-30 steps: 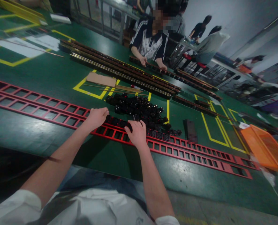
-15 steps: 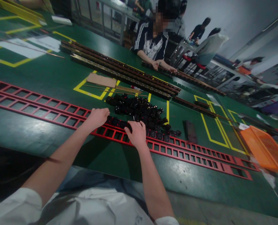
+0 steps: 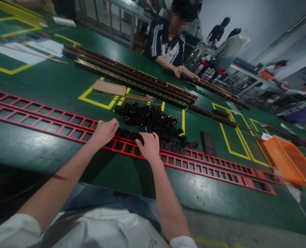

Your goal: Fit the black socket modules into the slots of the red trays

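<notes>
Two long red frames [image 3: 209, 171] with rows of square openings lie side by side across the bench before me. Black sockets [image 3: 174, 148] sit in several openings of the far frame, to the right of my right hand. My right hand [image 3: 150, 146] is closed over a black socket at that frame, its thumb toward the left. My left hand [image 3: 105, 132] rests at the same frame further left, fingers curled; whatever they hold is hidden. Just beyond both hands lies a heap of loose black sockets [image 3: 150, 119].
Behind the heap are a cardboard piece [image 3: 109, 88], thin rods and long dark metal bars [image 3: 132, 81]. A dark block [image 3: 208, 144] and an orange basket [image 3: 284, 162] are to the right. Across the bench [image 3: 194, 199], a co-worker's hands [image 3: 178, 70] touch another long bar.
My hands stay at nearly the same spots on the far frame. The view has shifted slightly. Across the bench, the co-worker's hands have moved a little to the right.
</notes>
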Demonstrator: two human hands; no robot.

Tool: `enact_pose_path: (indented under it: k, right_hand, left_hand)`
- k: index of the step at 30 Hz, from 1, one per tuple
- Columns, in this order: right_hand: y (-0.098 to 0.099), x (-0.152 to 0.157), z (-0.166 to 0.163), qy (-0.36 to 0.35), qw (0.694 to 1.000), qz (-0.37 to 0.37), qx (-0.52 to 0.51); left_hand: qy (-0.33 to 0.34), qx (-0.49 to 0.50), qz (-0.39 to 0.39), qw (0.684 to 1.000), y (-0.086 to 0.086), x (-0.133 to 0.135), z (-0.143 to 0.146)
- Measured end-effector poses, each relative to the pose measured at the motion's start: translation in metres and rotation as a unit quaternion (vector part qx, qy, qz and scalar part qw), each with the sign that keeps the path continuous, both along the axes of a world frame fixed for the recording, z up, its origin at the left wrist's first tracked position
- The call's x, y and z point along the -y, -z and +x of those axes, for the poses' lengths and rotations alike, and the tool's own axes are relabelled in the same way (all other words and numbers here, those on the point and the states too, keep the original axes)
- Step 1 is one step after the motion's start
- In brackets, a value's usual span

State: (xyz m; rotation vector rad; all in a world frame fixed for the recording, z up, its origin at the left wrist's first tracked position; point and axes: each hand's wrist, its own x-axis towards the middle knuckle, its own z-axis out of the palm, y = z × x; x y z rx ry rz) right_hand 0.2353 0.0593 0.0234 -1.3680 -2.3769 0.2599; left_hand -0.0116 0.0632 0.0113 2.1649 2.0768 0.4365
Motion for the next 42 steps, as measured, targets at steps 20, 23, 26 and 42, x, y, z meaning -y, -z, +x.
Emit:
enact_pose_path:
  k: [20, 23, 26, 42]
  right_hand:
    - [-0.009, 0.004, 0.004, 0.020, 1.000, -0.001, 0.021]
    - [-0.011, 0.005, 0.019, 0.035, 0.999, -0.007, 0.027]
    - [-0.014, 0.007, 0.041, 0.047, 0.998, -0.022, 0.034]
    - [-0.012, 0.015, 0.115, 0.103, 0.992, -0.063, 0.026]
  left_hand:
    - [-0.036, -0.105, 0.023, 0.994, -0.018, 0.022, 0.025]
    - [-0.008, -0.088, 0.015, 0.996, -0.017, 0.021, 0.038]
    - [0.018, -0.066, 0.004, 0.998, -0.016, 0.020, 0.057]
    - [0.103, -0.012, -0.007, 0.995, -0.015, 0.026, 0.124]
